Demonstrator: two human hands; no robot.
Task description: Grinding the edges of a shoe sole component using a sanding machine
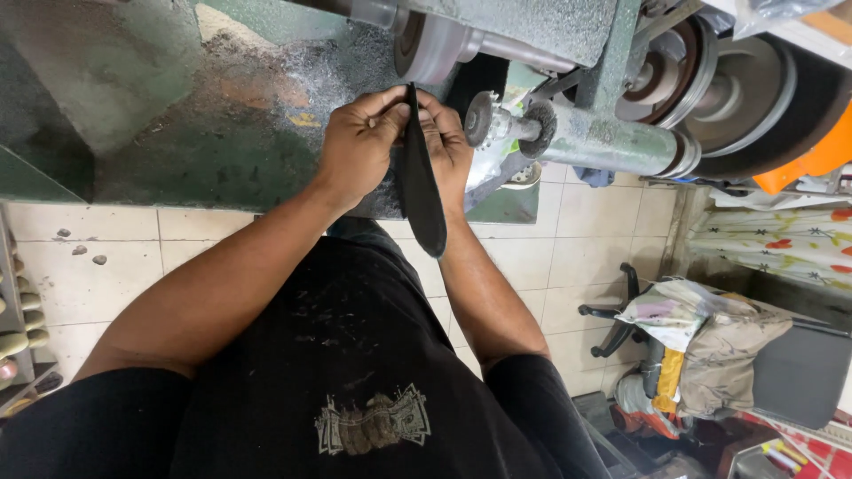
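Over on your left there's the dusty green machine bed (177,115), and your left hand (359,146) has its fingers curled tight around the top edge of the black shoe sole (420,182), which you're holding on edge between both hands just in front of the spindle. Your right hand (448,146) pinches the other face, fingers closed on it too. I'd say keep that two-sided grip firm and fingertips back from the small grinding wheel (480,118) and the wire brush (539,129) just to the right. The bigger wheels (754,84) are well off to the side.
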